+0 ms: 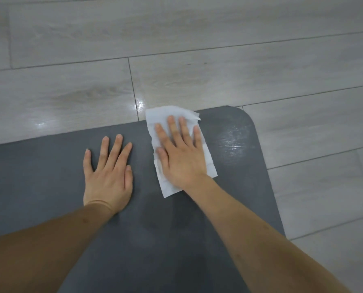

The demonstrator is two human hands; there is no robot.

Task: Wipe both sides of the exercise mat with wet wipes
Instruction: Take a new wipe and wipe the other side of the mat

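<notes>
On the pale wood-look floor point(70, 81), we see the grey exercise mat point(49, 176) lying flat.
Near its far rounded corner, our right hand point(182, 153) presses the white wet wipe point(208, 159) down with straight fingers; our left hand point(107, 174) rests flat beside it, fingers spread.

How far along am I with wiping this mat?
Done: a wet sheen on the mat near its rounded corner suggests that patch is wiped. In hand: your right hand presses the wet wipe flat by the far edge, while your left hand rests on the mat. Left: the matte surface nearer you, probably, and the underside.
</notes>
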